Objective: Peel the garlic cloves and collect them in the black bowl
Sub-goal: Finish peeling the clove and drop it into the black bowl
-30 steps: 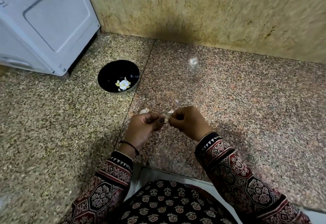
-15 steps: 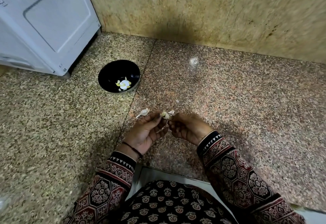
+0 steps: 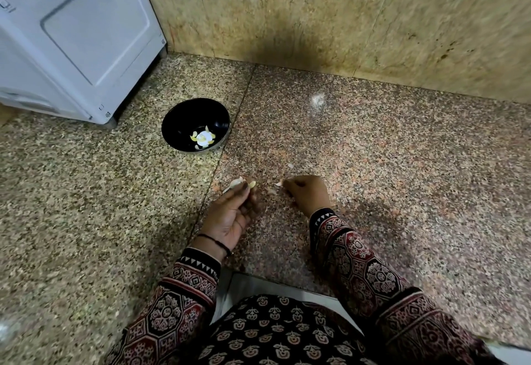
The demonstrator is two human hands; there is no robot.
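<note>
The black bowl (image 3: 196, 124) stands on the speckled stone floor, left of centre, with a few pale peeled garlic cloves (image 3: 204, 139) at its bottom. My left hand (image 3: 233, 215) is turned palm up below the bowl and pinches a small yellowish garlic clove (image 3: 252, 184) at its fingertips. A strip of papery peel (image 3: 233, 184) lies right beside those fingers. My right hand (image 3: 307, 193) hovers a hand's width to the right, fingers curled, pinching a small piece of white skin (image 3: 278, 184).
A white appliance (image 3: 71, 39) stands at the back left, close behind the bowl. A mottled stone wall (image 3: 344, 13) closes off the back. A tiny peel scrap (image 3: 290, 165) lies on the floor above my hands. My patterned lap fills the bottom of the view.
My hands, joined on the clove a second ago, have come apart: the left keeps the clove and has moved left toward the bowl, the right has pulled away right with a bit of skin.
</note>
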